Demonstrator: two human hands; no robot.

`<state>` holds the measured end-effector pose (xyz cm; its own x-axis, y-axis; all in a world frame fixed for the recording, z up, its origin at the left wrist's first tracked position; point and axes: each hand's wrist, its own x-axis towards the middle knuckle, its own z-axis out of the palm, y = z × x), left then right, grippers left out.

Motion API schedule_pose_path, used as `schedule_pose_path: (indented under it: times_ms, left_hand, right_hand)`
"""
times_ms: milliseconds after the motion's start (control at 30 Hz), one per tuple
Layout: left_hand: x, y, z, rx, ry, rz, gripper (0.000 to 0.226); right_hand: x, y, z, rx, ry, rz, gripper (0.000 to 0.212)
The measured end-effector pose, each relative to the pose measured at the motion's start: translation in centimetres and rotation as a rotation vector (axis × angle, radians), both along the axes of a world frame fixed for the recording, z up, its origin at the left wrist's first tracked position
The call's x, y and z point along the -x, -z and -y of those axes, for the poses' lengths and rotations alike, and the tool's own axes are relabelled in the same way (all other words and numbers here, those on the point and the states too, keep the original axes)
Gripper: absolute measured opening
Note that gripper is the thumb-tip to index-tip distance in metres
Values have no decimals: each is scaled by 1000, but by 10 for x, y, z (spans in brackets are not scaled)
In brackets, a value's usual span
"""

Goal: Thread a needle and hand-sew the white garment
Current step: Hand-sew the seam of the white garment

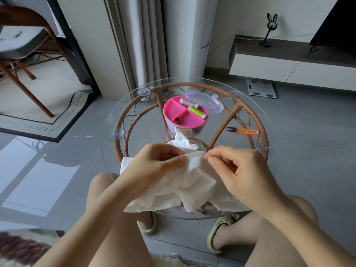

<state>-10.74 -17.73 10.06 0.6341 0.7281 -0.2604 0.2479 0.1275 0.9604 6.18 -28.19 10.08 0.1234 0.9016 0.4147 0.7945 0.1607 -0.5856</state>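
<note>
Head view: pinches folded edge of white garment (192,185) with left hand (161,160), thumb over forefinger. Pinches needle (208,151) between thumb and forefinger of right hand (237,166), tip at that same edge, just beside left fingertips. Lies bunched on near rim of glass desk (123,105), hanging toward knees. Farther back on desk: pink sewing box (185,117) holding grey spool (186,102) and green spool (197,112); orange snips (243,131) to its right, apart.

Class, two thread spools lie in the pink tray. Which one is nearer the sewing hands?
The lime-green spool. The grey spool lies behind it, farther back, beside the clear lid.
</note>
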Motion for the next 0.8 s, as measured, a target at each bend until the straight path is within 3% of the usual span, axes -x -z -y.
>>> schedule_pose_path:
  times_ms: [167, 333, 567, 800]
  left_hand:
    - [-1, 0, 0, 30, -10, 34, 10]
    - [-1, -1, 1, 37, -30, 40, 11]
    - [-1, -1, 0, 16, -22, 32, 22]
    - [-1, -1, 0, 11, -23, 37, 13]
  right_hand:
    - [8, -2, 2, 124, -31, -67, 29]
    - [8, 0, 0, 48, 35, 79, 18]
    - [12, 2, -4, 26, 61, 105, 19]
    - [12, 4, -6, 25, 53, 106, 24]
